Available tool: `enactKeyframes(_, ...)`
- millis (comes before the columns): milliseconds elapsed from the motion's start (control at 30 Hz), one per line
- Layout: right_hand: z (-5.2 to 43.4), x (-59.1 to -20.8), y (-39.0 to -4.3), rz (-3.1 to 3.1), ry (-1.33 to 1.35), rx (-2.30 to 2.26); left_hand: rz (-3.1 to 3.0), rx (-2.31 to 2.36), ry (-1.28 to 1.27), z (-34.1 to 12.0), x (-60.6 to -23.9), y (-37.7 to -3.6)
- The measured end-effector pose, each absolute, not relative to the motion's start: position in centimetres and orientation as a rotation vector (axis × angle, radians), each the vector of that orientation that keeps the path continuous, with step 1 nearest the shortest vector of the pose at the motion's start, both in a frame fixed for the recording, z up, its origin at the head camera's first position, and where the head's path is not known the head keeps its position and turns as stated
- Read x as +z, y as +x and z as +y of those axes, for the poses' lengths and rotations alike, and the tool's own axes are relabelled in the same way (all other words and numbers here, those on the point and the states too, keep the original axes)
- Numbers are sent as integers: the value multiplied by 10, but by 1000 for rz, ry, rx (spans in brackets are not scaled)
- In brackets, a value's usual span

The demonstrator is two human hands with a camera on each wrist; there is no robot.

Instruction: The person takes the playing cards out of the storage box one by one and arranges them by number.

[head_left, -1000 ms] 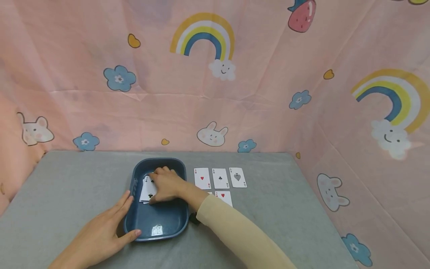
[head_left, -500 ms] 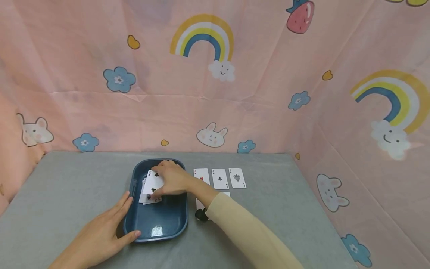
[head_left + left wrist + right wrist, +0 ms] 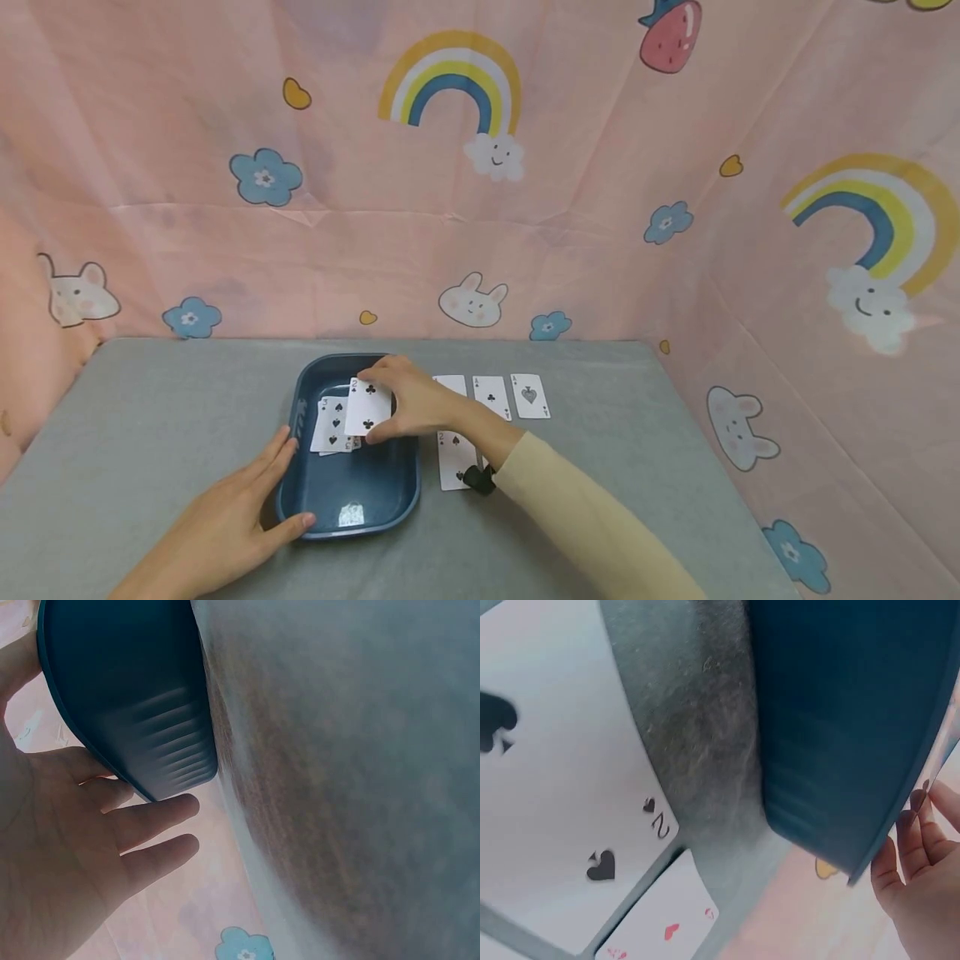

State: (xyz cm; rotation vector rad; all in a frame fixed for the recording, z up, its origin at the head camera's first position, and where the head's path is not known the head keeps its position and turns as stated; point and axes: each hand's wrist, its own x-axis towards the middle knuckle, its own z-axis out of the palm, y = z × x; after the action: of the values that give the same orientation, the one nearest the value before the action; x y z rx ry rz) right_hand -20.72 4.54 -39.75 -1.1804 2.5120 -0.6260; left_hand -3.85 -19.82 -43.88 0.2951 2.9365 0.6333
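My right hand [image 3: 416, 400] pinches a two of clubs playing card [image 3: 365, 408] by its upper and lower edges, thumb below and fingers above. The card is over the dark blue tray [image 3: 352, 492], overlapping a small pile of cards whose top one is a three of spades [image 3: 327, 427]. In the right wrist view, the fingers [image 3: 911, 847] appear beyond the tray's rim with the card mostly hidden. My left hand [image 3: 225, 521] rests against the tray's left side, fingers extended along the rim and thumb at the near left corner.
Right of the tray lie an ace of hearts [image 3: 451, 383], partly covered by my hand, an ace of clubs [image 3: 492, 398] and an ace of spades [image 3: 530, 396]. A two of spades [image 3: 456, 458] lies below them. A black wrist device [image 3: 480, 480] overlaps its lower corner.
My right hand has lifted the two of clubs off the pile and moved it rightward, uncovering the three of spades. The left hand and the tray have stayed in place.
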Motion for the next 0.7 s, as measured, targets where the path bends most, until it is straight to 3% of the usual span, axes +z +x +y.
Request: enactKeyframes(700,118,-389,-198,2528,-1070,-658,2985,688,329,-198,-438,-36)
